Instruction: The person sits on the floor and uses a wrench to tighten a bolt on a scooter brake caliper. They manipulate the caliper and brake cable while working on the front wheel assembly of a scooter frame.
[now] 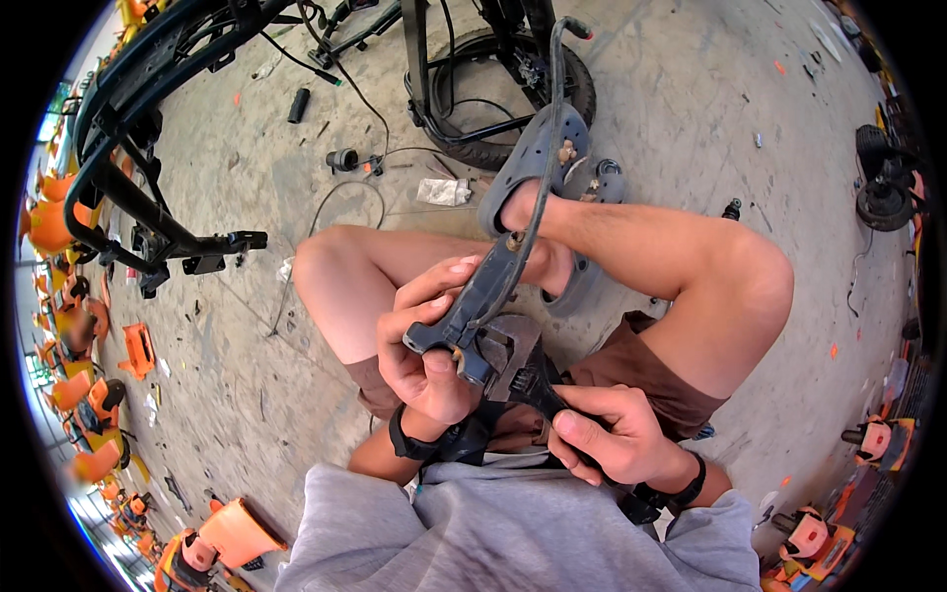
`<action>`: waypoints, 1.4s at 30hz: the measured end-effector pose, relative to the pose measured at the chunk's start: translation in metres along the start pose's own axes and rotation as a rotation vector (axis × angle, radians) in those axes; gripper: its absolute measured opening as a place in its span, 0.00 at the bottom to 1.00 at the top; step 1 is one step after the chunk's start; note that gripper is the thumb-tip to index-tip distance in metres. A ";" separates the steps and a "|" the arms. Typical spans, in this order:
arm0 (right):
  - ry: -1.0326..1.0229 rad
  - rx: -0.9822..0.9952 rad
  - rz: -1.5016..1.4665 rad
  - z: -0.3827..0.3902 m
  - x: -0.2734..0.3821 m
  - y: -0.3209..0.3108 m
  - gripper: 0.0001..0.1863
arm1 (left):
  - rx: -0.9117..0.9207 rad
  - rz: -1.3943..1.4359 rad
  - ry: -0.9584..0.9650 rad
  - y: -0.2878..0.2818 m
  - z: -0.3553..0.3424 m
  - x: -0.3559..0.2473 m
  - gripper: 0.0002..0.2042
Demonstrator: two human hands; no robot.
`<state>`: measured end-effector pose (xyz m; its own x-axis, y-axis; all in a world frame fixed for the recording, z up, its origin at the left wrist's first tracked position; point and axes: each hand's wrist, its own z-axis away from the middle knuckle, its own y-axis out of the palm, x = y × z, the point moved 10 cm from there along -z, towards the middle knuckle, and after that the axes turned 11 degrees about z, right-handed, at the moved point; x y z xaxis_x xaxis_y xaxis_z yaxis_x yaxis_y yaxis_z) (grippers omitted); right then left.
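My left hand (424, 370) is closed round a dark metal bracket (481, 294) with a short cross tube at its lower end. A long bent grey rod or cable (546, 183) runs up along it and curves over at the top. In my right hand (619, 426) is the black handle of an adjustable wrench (538, 383). The wrench's jaws lie against the bracket's lower end, close to my left fingers. Whether they grip it, I cannot tell. Both hands are held above my lap, between my bent legs.
A black tubular frame (158, 212) stands at the left. Beyond my grey clogs (523, 163) is a wheel (582, 84). Loose cables, a black grip (298, 106) and a crumpled white wrapper (444, 191) lie on the concrete floor. Orange parts (237, 533) line the left side.
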<state>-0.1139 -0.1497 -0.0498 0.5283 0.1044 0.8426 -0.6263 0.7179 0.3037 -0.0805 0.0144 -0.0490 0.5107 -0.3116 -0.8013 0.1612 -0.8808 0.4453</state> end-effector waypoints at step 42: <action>-0.451 -0.518 1.110 0.015 0.051 -0.005 0.19 | -0.106 0.231 -0.149 -0.003 0.004 0.016 0.17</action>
<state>-0.0924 -0.1588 -0.0013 -0.4259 0.6426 0.6370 -0.2561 0.5895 -0.7660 -0.0763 0.0108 -0.0649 0.4153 -0.5557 -0.7202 0.1463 -0.7406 0.6559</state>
